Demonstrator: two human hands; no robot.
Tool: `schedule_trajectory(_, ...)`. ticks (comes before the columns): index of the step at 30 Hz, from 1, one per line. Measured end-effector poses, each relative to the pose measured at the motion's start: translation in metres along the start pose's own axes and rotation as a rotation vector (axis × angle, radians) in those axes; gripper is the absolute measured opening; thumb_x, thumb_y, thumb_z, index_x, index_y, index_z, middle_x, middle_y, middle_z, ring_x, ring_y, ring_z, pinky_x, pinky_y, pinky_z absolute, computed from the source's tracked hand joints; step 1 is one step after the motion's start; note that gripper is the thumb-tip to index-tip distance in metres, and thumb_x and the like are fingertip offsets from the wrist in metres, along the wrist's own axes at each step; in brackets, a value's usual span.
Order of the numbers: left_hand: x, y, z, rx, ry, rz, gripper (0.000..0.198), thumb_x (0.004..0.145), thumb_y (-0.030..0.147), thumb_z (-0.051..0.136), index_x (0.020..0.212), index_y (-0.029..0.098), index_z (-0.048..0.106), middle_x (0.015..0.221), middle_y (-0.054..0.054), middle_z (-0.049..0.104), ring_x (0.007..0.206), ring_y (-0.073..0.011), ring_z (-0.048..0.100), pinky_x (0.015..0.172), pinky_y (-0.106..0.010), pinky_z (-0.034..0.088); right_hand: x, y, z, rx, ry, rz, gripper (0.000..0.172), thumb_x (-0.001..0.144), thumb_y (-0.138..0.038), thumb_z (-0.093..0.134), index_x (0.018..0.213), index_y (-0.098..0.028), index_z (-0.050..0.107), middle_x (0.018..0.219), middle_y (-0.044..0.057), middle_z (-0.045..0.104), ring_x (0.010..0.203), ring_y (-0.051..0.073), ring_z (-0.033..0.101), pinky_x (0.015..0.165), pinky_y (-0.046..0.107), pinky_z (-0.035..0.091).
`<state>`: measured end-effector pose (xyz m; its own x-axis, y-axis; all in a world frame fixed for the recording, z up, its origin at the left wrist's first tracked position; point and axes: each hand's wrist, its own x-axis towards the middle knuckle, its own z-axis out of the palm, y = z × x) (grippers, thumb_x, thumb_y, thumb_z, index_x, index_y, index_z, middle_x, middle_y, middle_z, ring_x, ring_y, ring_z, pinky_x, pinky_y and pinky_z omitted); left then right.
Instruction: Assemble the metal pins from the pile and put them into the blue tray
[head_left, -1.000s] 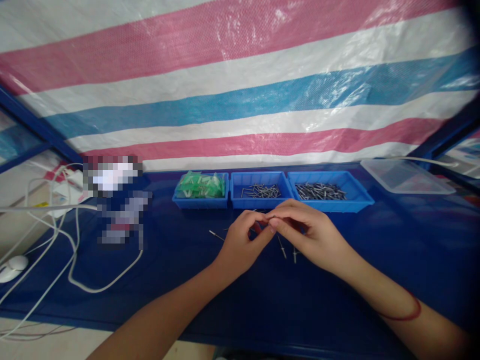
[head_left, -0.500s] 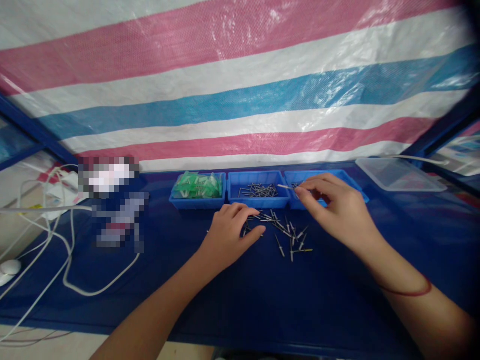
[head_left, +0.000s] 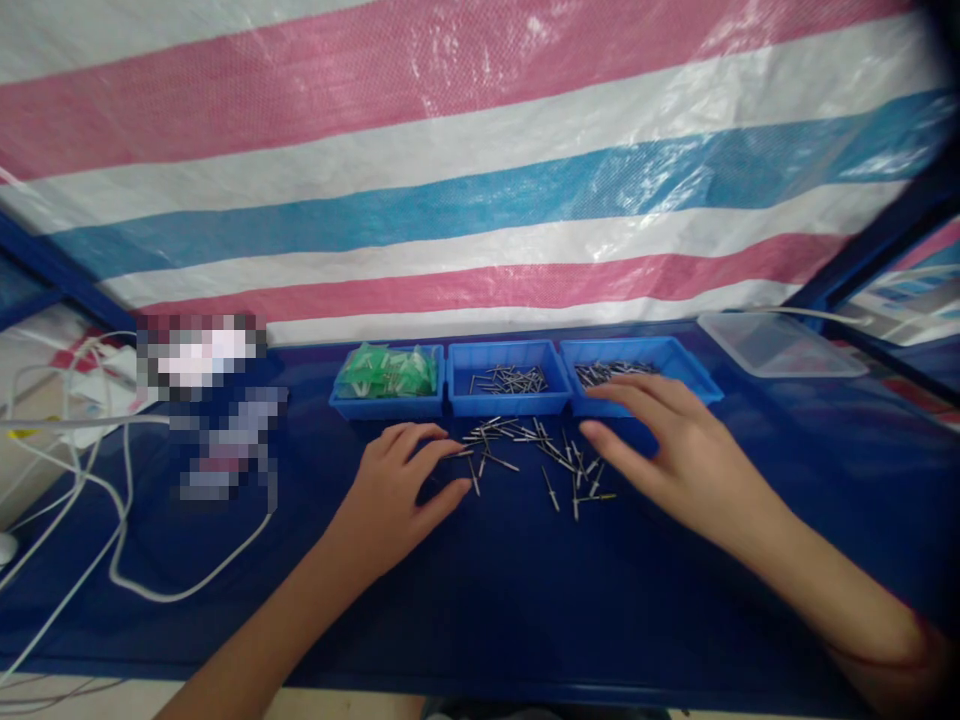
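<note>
Loose blind rivets [head_left: 551, 452] with thin dark stems lie scattered on the blue tabletop between my hands. One has a yellow part [head_left: 606, 497]. My left hand [head_left: 394, 490] rests at the left side of the scatter, fingers and thumb apart, its fingertips beside a few rivets. Over the front of the right blue bin [head_left: 694, 378] hovers my right hand [head_left: 686, 450], open, with thumb and fingers spread and nothing visible in them. More rivets [head_left: 600, 373] lie inside that bin, partly hidden by the fingers. The middle blue bin [head_left: 510, 404] also holds rivets [head_left: 514, 380].
Green plastic packets [head_left: 386, 370] fill the left blue bin [head_left: 386, 408]. A clear plastic lid [head_left: 780, 345] lies at the back right. White cables [head_left: 124, 520] run over the table's left side, near blurred-out items [head_left: 240, 430]. A striped sheet [head_left: 450, 220] hangs behind.
My right hand has let go of the rivet it held at the right bin and opened, coming down slightly. My left hand has shifted left, uncovering more rivets on the table.
</note>
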<state>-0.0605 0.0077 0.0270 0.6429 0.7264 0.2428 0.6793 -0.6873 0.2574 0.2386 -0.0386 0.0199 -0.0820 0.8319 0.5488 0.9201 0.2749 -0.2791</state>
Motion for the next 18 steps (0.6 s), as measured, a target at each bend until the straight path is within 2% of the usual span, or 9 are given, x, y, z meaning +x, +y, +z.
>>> schedule_trajectory(2,-0.019,-0.014,0.005,0.065,0.097,-0.089,0.040,0.089,0.043,0.055,0.124,0.024,0.056,0.131,-0.010,0.051,0.125,-0.0287,0.043,0.105,-0.051,0.038,-0.026,-0.003,0.002,-0.034,-0.075,0.006,0.057,0.085,-0.052,0.056,0.130,-0.018,0.052,0.130,0.015,0.055,0.123,0.031,0.050,0.103,0.048,0.041)
schedule_trajectory(4,-0.033,-0.023,0.013,0.114,0.086,-0.162,0.053,0.087,0.049,0.056,0.133,0.022,0.049,0.139,-0.014,0.044,0.130,-0.0321,0.039,0.106,-0.053,0.037,-0.051,0.002,0.009,-0.077,-0.154,0.046,0.076,0.082,-0.058,0.058,0.142,-0.015,0.039,0.142,0.020,0.044,0.134,0.036,0.038,0.106,0.055,0.037)
schedule_trajectory(6,-0.039,-0.026,0.022,0.153,0.030,-0.181,0.061,0.089,0.052,0.051,0.139,0.019,0.043,0.145,-0.017,0.039,0.135,-0.0342,0.036,0.107,-0.055,0.036,-0.068,0.007,0.019,-0.102,-0.229,0.056,0.087,0.081,-0.061,0.056,0.148,-0.014,0.027,0.149,0.021,0.037,0.139,0.038,0.030,0.108,0.059,0.034)
schedule_trajectory(8,-0.037,-0.020,0.030,0.175,-0.029,-0.172,0.063,0.091,0.053,0.046,0.142,0.017,0.039,0.149,-0.019,0.035,0.139,-0.0351,0.032,0.110,-0.056,0.032,-0.073,0.006,0.027,-0.099,-0.280,0.041,0.090,0.082,-0.062,0.054,0.151,-0.015,0.021,0.152,0.021,0.033,0.141,0.037,0.026,0.109,0.061,0.030)
schedule_trajectory(11,-0.024,-0.005,0.038,0.170,-0.086,-0.150,0.067,0.092,0.055,0.042,0.145,0.014,0.035,0.152,-0.020,0.030,0.142,-0.0356,0.025,0.112,-0.057,0.028,-0.068,-0.007,0.036,-0.067,-0.307,-0.004,0.088,0.085,-0.061,0.051,0.152,-0.013,0.020,0.152,0.022,0.032,0.142,0.035,0.026,0.110,0.059,0.030)
schedule_trajectory(15,-0.006,0.016,0.048,0.114,-0.090,-0.103,0.072,0.091,0.057,0.042,0.146,0.011,0.032,0.154,-0.023,0.026,0.144,-0.0354,0.021,0.113,-0.057,0.027,-0.055,-0.028,0.043,0.000,-0.326,-0.070,0.086,0.086,-0.059,0.050,0.151,-0.010,0.022,0.152,0.022,0.031,0.142,0.035,0.024,0.111,0.056,0.031)
schedule_trajectory(18,0.006,0.027,0.056,0.077,-0.083,-0.037,0.067,0.094,0.049,0.041,0.146,0.009,0.031,0.154,-0.023,0.024,0.144,-0.0343,0.020,0.113,-0.056,0.028,-0.048,-0.038,0.049,0.047,-0.326,-0.117,0.084,0.087,-0.058,0.049,0.150,-0.008,0.023,0.152,0.022,0.031,0.142,0.034,0.024,0.111,0.056,0.031)
